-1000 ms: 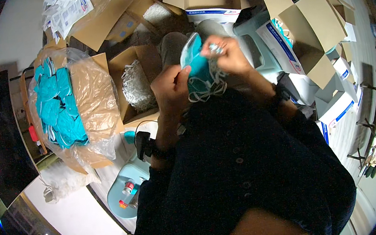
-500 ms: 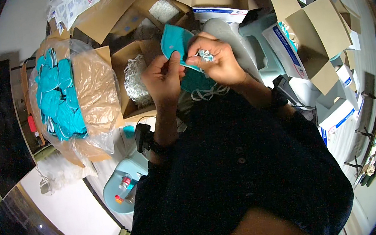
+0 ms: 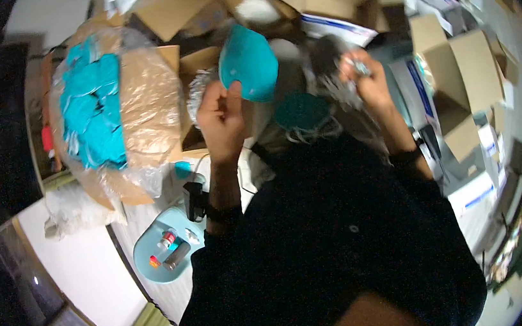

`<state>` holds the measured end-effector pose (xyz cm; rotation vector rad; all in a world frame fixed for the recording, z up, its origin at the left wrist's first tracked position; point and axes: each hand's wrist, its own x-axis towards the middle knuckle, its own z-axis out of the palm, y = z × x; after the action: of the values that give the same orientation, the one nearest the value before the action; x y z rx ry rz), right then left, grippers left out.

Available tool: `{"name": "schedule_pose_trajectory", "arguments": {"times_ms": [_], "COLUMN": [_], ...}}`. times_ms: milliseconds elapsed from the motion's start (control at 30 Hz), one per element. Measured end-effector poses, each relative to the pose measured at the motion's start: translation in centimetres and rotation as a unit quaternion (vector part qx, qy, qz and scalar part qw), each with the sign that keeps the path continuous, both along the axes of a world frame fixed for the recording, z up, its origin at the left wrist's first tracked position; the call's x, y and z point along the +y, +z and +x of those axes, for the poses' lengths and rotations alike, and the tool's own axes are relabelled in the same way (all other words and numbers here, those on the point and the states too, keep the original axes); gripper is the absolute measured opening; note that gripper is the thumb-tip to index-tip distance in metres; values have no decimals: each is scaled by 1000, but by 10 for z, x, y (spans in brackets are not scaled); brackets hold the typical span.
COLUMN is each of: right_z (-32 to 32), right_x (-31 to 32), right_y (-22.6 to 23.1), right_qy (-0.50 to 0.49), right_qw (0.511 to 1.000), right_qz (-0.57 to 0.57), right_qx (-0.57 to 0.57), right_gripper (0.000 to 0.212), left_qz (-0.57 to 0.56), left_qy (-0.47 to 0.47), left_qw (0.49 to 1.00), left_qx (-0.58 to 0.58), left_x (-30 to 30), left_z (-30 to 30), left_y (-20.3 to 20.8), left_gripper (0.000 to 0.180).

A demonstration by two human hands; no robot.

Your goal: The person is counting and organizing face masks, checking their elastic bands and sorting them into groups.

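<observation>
My left hand pinches the lower edge of a teal face mask between thumb and fingers, its flat side upright. Off to the right, my right hand, smeared by motion, is closed around a bunch of white elastic straps. Pale strands hang near that hand, too blurred to make out well. Below and between the hands, another teal mask with white straps lies by my lap. Behind my left hand, a cardboard box holds a heap of white straps.
At left, a see-through bag in a carton holds many teal masks. A light-blue stool bears bottles. Open cartons stand at the back, with more cartons at right.
My hands have parted. The right has moved right, away from the mask, with the white straps. The left still holds the mask, whose broad face now shows. The view has shifted slightly.
</observation>
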<state>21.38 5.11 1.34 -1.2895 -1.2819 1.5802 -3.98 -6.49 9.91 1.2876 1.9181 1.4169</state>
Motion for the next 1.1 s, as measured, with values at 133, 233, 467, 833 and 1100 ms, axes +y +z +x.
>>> {"name": "schedule_pose_trajectory", "arguments": {"times_ms": [133, 233, 467, 833, 1100], "right_z": [16, 27, 30, 15, -25], "right_x": [-21, -28, -26, -43, -34], "right_y": [-11, -31, -8, 8, 40], "right_qy": [34, 13, 25, 102, 41], "right_qw": [999, 995, 999, 978, 995], "right_qz": [-28, -75, -17, 128, 91], "right_qx": [15, 62, -27, -129, 20], "right_gripper": [17, 17, 9, 6, 10], "left_qz": [-60, 70, 6, -298, 24], "left_qy": [114, 214, 168, -157, -87], "left_qw": [987, 963, 954, 941, 981], "left_qx": [-91, -148, -247, 0, -170], "left_x": [-16, -22, -2, -16, 33], "left_z": [-75, -172, -215, 31, 45], "left_y": [0, 20, 27, -103, -27], "left_gripper": [19, 13, 28, 26, 14]}}
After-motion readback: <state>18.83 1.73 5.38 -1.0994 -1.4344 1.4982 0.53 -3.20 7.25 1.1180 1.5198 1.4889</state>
